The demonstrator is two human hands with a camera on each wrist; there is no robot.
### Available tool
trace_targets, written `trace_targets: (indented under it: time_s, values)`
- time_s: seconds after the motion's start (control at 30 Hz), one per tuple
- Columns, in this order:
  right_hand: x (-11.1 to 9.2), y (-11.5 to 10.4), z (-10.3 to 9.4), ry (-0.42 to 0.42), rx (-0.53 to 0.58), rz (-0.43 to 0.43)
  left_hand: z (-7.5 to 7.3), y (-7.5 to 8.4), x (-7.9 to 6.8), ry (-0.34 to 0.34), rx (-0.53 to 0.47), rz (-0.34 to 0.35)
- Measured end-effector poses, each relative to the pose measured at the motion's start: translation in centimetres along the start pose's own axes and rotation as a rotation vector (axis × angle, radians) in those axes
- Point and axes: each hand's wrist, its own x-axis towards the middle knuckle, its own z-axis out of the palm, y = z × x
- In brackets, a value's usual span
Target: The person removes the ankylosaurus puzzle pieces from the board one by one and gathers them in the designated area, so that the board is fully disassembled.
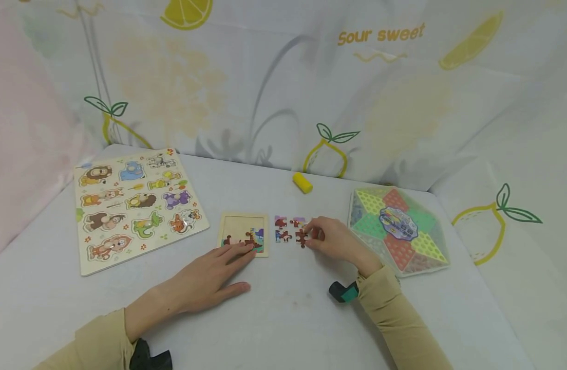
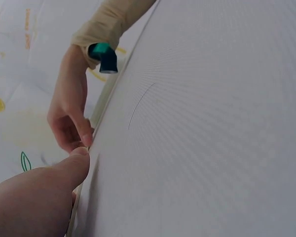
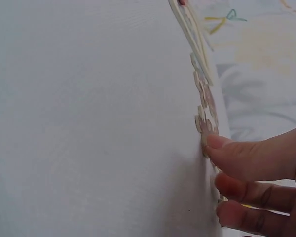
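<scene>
A small wooden puzzle frame [image 1: 237, 222] lies mid-table, with joined jigsaw pieces along its lower and right sides. My left hand [image 1: 214, 280] lies palm down, its fingers extended over the frame's lower edge; in the left wrist view, the left thumb [image 2: 71, 170] points along the table. Right of the frame are several loose jigsaw pieces [image 1: 281, 236] in purple, red and brown. My right hand [image 1: 332, 239] pinches the lower right piece [image 1: 301, 237] at its right side. The right wrist view has the right thumb [image 3: 227, 148] against that piece's edge, with other fingers bent beside it.
A large animal peg puzzle board [image 1: 140, 205] lies at the left. A hexagonal game board [image 1: 371, 241] with coloured triangles is at the right. Behind the loose pieces lies a yellow cylinder [image 1: 303, 183]. Lemon-printed cloth [image 1: 265, 77] hangs behind the table's far edge.
</scene>
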Motion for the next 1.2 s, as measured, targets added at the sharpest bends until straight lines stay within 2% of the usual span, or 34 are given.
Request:
trace_targets:
  time_s: [0.2,0.33,0.57,0.7,0.9,1.2]
  values:
    - [0.1,0.1,-0.3,0.111,0.052,-0.049,0.0,-0.1,-0.1,0.013,0.006,0.009]
    - [0.5,-1.0,-0.3,0.157,0.088,-0.079,0.0,-0.1,-0.1,0.002,0.0,0.006]
    - [3.8,-5.2,1.3,0.108,0.034,-0.152,0.0,-0.2,0.0,-0.016,-0.004,-0.002]
    - [5.6,-6.9,2.5,0.046,0.002,-0.203,0.1,-0.2,0.1,-0.019,-0.014,-0.004]
    - [6.2,-7.6,3.6,-0.019,-0.028,-0.192,0.1,0.0,0.3,-0.003,0.007,0.025]
    - [6.2,-7.9,3.7,-0.053,-0.049,-0.226,-0.3,0.0,0.0,-0.004,0.015,0.014]
